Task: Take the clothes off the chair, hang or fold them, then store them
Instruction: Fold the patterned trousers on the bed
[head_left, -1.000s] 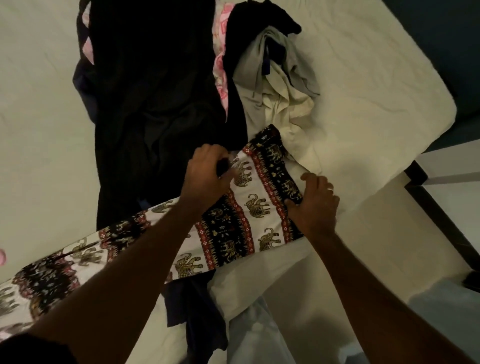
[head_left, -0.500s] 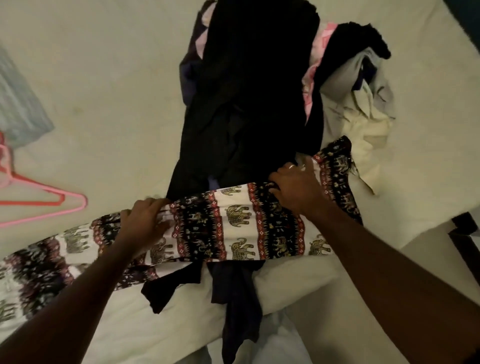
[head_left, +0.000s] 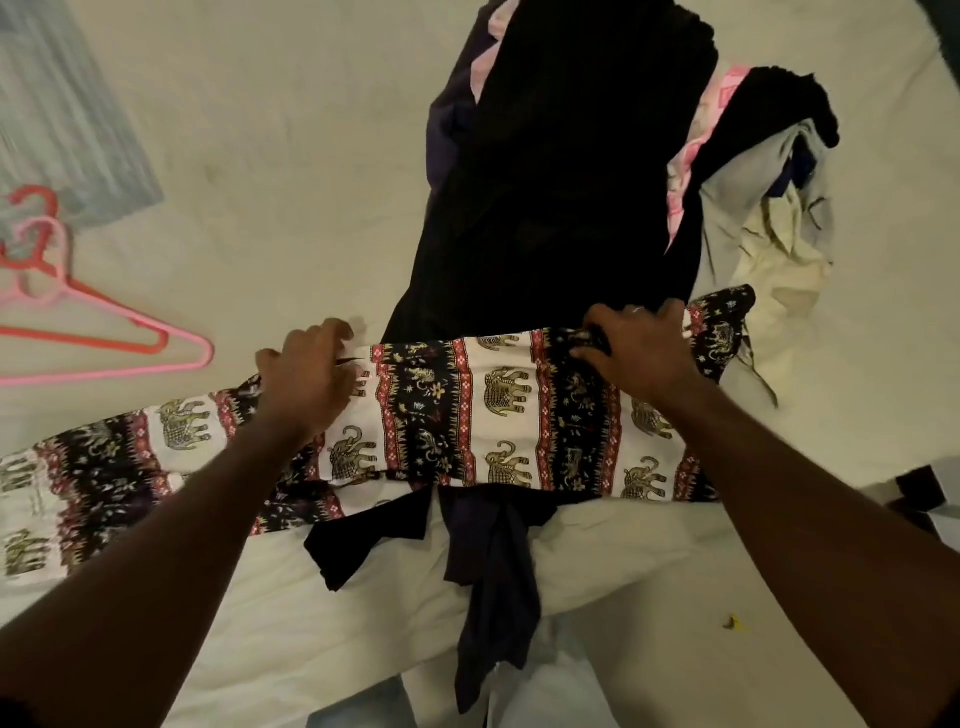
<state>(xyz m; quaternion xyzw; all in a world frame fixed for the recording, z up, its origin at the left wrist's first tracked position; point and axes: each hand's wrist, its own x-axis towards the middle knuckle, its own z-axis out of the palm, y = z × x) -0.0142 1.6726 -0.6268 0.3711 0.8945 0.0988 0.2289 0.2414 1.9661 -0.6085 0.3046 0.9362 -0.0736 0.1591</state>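
- Head view: I see the long elephant-print cotton garment in white, black and red bands (head_left: 467, 415) laid flat across the near edge of the cream bedsheet (head_left: 285, 130), and I take it as my landmark
- My left hand (head_left: 306, 374) sits on the garment's far edge, left of its middle, fingers curled down over the cloth; I cannot tell whether they actually pinch it
- My right hand (head_left: 639, 348) is at the far edge toward the garment's right end, fingers curled round a bunched fold of the print, gripping it
- A large black garment (head_left: 561, 182) stretches away from the print garment's far edge, its near end tucked beneath it
- A dark navy cloth (head_left: 493, 582) hangs out below the print garment's near edge, over the side of the bed
- Right of the black garment, beyond the print garment's right end, lie a pink patterned cloth (head_left: 691, 171) and a crumpled grey and cream heap of clothes (head_left: 769, 234)
- Well to the left of the print garment lie a pink plastic hanger (head_left: 130, 332) and a red plastic hanger (head_left: 88, 340), overlapping
- A blurred striped blue-grey cloth (head_left: 62, 119) lies beyond the hangers
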